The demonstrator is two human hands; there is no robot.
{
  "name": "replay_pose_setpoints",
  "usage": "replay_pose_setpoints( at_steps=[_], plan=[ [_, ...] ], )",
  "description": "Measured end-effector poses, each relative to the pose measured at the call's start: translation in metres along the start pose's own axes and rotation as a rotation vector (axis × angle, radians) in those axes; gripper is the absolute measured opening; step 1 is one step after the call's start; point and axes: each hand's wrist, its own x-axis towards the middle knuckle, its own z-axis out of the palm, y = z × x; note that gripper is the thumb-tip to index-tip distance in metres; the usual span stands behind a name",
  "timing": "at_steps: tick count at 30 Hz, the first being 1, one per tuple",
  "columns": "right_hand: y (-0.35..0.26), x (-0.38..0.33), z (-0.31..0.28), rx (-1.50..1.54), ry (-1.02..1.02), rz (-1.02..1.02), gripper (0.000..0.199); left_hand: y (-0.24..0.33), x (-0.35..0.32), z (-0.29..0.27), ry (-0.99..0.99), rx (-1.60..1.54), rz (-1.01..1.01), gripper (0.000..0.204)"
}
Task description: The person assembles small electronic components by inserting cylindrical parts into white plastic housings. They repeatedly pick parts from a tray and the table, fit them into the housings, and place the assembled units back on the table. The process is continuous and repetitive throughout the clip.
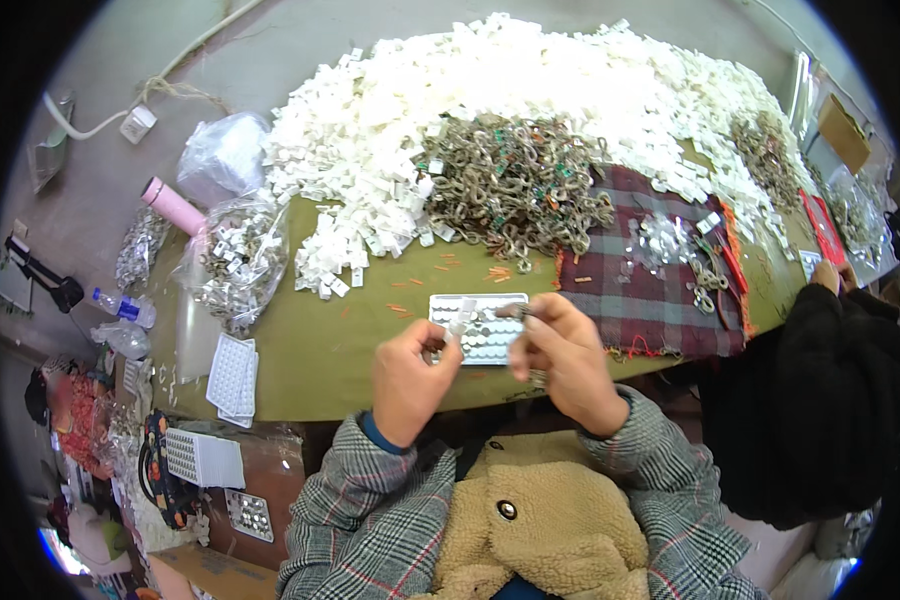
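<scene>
**Small parts sorted at a crowded green worktable**

The olive-green tabletop carries a huge heap of small white plastic blocks along its far edge, spilling toward both far corners. In front of it lies a tangled mound of dull metal clips, some flecked with green and orange. A plaid maroon cloth covers the near right part, with tiny shiny pieces on it too small to make out. By the left edge sits a clear plastic bag of white and metal bits, with a pink cylinder just behind it. A stack of white gridded trays overhangs the near left corner.

At the near edge, a white compartment tray lies partly hidden behind both hands. The left hand pinches a small white block between thumb and fingertip. The right hand is closed on a small metal clip, mostly covered by its fingers. The two hands sit just beside each other above the tray.

At the right edge another person's dark sleeve is cut off by the frame
</scene>
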Motion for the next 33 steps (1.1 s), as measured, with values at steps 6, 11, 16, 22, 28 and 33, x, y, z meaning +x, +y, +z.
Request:
replay_pose_setpoints(
  at_steps=[6,11,16,22,28,33],
  plan=[
    [0.011,0.005,0.022,-0.042,0.030,0.045,0.012,0.004,-0.019,0.011,-0.141,-0.175,-0.040,0.015],
    [-0.007,-0.002,0.019,-0.070,-0.090,0.187,0.010,-0.006,-0.015,-0.008,-0.529,-0.648,-0.282,0.019],
    [-0.006,-0.002,0.024,-0.147,-0.092,0.279,0.007,-0.014,-0.013,-0.010,-0.689,-0.814,-0.390,0.022],
    [-0.002,-0.018,0.033,-0.180,0.050,0.165,0.010,-0.020,-0.022,-0.004,-0.377,-1.163,-0.461,0.026],
    [0.014,-0.023,0.041,-0.216,0.053,0.128,0.012,-0.022,-0.028,0.004,-0.349,-1.254,-0.353,0.024],
    [0.015,-0.023,0.036,-0.448,0.081,0.119,0.014,-0.022,-0.031,0.005,-0.337,-1.255,-0.409,0.023]
  ],
)
